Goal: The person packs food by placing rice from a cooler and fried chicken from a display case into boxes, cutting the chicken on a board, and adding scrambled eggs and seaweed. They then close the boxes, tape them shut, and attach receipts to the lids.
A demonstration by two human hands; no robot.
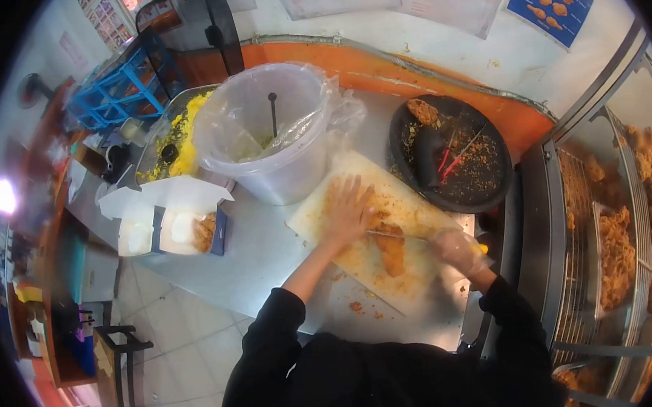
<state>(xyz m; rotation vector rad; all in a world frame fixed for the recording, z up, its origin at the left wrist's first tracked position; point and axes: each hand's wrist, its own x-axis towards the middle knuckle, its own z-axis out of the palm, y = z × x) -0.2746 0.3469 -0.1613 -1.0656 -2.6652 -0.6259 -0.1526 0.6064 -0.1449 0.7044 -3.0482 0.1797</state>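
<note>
A piece of golden fried chicken [392, 255] lies on a crumb-covered cutting board [326, 203]. My right hand [456, 249], in a clear plastic glove, is closed around a knife. The thin blade of the knife [402, 235] lies across the upper part of the chicken, and a bit of yellow shows beyond my fist. Beside the chicken's far end, my left hand [350, 208] is spread flat over the board. Its fingers point away from me, and its palm side is hidden.
Two white-lidded boxes [184, 230] stand left, one with chicken. Behind them are a plastic-lined bucket [263, 170] and a tray of yellow food [194, 129]. A black bowl [491, 184] holds a pestle and red-handled tool. A fried-chicken cabinet [555, 240] borders the right side.
</note>
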